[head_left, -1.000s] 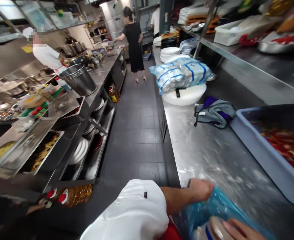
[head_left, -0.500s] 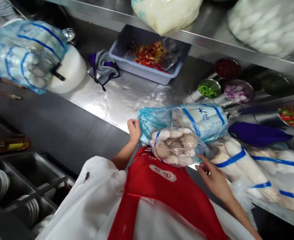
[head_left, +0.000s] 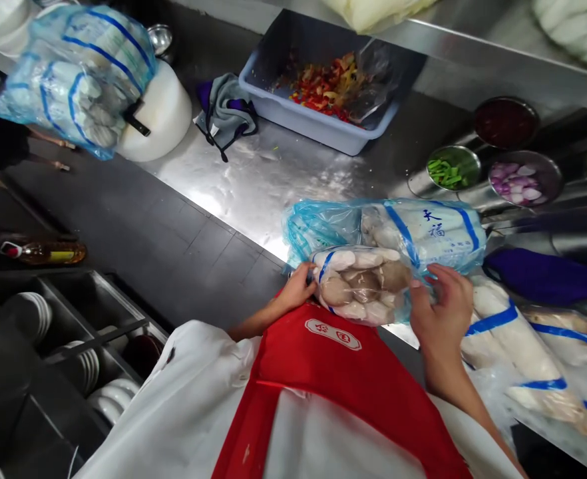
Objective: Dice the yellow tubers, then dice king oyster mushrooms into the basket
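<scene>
In the head view a clear plastic pack of king oyster mushrooms (head_left: 363,283) lies at the counter's front edge, against the red apron. My left hand (head_left: 298,286) has its fingers curled at the pack's left end, closed on its edge. My right hand (head_left: 443,309) is beside the right end, thumb and fingers apart, holding nothing; whether the fingertips touch the plastic I cannot tell. Just behind lies a thin blue plastic bag (head_left: 318,226), its loose mouth to the left, with another blue-striped pack (head_left: 433,229) inside.
More mushroom packs (head_left: 518,352) lie to the right, near a purple cloth (head_left: 548,273). Metal pots hold green pieces (head_left: 446,173) and chopped onion (head_left: 518,183). A grey-blue tub (head_left: 313,126) of chopped peppers stands behind. At left, a filled blue bag (head_left: 88,73) rests on a white round block (head_left: 166,123).
My left hand has moved from the blue bag's edge to the left end of the mushroom pack. My right hand has risen and spread at the other end. The view has shifted.
</scene>
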{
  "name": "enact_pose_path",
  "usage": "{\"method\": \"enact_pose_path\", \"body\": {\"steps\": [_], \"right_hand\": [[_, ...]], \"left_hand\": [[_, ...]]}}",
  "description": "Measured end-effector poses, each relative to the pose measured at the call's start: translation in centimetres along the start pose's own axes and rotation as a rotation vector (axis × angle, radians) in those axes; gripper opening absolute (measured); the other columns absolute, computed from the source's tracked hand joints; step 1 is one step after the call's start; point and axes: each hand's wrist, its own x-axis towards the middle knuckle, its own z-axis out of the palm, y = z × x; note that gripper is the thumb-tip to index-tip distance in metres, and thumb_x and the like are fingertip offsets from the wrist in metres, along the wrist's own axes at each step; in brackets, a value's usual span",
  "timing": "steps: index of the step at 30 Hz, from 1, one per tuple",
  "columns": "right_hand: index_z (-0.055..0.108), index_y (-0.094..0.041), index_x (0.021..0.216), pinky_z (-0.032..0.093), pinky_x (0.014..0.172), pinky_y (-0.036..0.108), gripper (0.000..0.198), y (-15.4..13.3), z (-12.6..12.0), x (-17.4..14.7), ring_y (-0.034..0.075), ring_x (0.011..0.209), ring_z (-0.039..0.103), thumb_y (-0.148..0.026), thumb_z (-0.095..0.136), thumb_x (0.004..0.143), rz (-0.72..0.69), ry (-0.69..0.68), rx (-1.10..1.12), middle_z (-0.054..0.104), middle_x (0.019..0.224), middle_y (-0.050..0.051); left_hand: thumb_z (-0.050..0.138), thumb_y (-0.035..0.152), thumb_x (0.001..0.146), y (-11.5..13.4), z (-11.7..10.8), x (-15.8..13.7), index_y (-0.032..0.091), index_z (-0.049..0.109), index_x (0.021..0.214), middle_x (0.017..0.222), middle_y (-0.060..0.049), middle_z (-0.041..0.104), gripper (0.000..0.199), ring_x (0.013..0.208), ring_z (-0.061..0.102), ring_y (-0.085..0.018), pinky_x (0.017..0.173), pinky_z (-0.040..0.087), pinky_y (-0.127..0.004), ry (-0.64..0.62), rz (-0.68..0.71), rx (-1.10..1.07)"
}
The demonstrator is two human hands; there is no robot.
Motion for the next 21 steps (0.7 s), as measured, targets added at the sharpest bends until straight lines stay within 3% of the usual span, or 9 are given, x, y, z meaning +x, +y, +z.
{"method": "enact_pose_path", "body": {"steps": [3,5,9,12,13,17,21], "right_hand": [[0.062,-0.019,0.117,0.043,0.105,0.049,0.028,-3.7,0.9,2.5,0.028,0.119,0.054,-0.031,0.056,0.091,-0.198,-0.045,0.048,0.06,0.121,0.014],[0.063,-0.019,0.114,0.045,0.102,0.043,0.026,-6.3,2.5,4.7,0.025,0.113,0.057,-0.032,0.052,0.093,-0.288,-0.201,0.122,0.063,0.117,0.011],[0.066,-0.016,0.11,0.045,0.088,0.029,0.03,-10.4,8.9,8.6,0.018,0.098,0.062,-0.03,0.043,0.097,-0.454,-0.894,0.094,0.068,0.108,0.008],[0.07,-0.013,0.108,0.042,0.077,0.022,0.03,-11.9,14.9,9.2,0.016,0.091,0.062,-0.019,0.046,0.091,-0.628,-1.476,-0.194,0.071,0.1,0.008],[0.072,-0.012,0.104,0.041,0.071,0.022,0.028,-12.1,16.7,8.9,0.016,0.085,0.063,-0.015,0.049,0.087,-0.654,-1.596,-0.287,0.072,0.094,0.008],[0.076,-0.009,0.09,0.038,0.058,0.023,0.023,-11.5,20.6,7.1,0.017,0.068,0.062,-0.016,0.055,0.082,-0.691,-1.787,-0.476,0.072,0.082,0.01],[0.077,-0.011,0.09,0.042,0.06,0.025,0.024,-10.5,20.5,5.5,0.021,0.073,0.066,-0.029,0.062,0.082,-0.732,-1.805,-0.49,0.073,0.086,0.012]], "left_hand": [[0.059,0.022,0.08,-0.4,0.0,0.6,0.015,0.055,0.116,0.106,-0.006,0.065,0.037,0.096,0.059,-0.019,0.089,0.049,-0.031,-0.061,-0.155,-0.002],[0.06,0.025,0.08,-0.6,-0.6,0.8,0.015,0.06,0.105,0.09,-0.002,0.065,0.027,0.082,0.058,-0.016,0.079,0.048,-0.027,-0.126,-0.213,0.0],[0.062,0.031,0.079,-1.5,-2.2,0.1,0.018,0.063,0.093,0.091,-0.001,0.063,0.019,0.082,0.056,-0.015,0.08,0.046,-0.026,-0.098,-0.139,-0.031],[0.064,0.033,0.077,-2.5,-1.9,-0.6,0.017,0.061,0.098,0.085,0.0,0.061,0.026,0.076,0.055,-0.013,0.074,0.047,-0.025,-0.086,-0.177,-0.243],[0.064,0.032,0.077,-2.9,-1.5,-0.7,0.017,0.059,0.102,0.08,0.002,0.06,0.029,0.07,0.054,-0.012,0.069,0.047,-0.024,-0.091,-0.225,-0.331],[0.056,0.025,0.082,-3.7,0.2,-0.5,0.014,0.056,0.113,0.075,0.001,0.062,0.033,0.062,0.054,-0.011,0.062,0.048,-0.023,0.008,-0.347,-0.478],[0.045,0.023,0.088,-3.5,0.0,0.2,0.013,0.066,0.095,0.085,-0.006,0.069,0.024,0.078,0.061,-0.016,0.075,0.051,-0.027,0.015,-0.347,-0.25]]}}
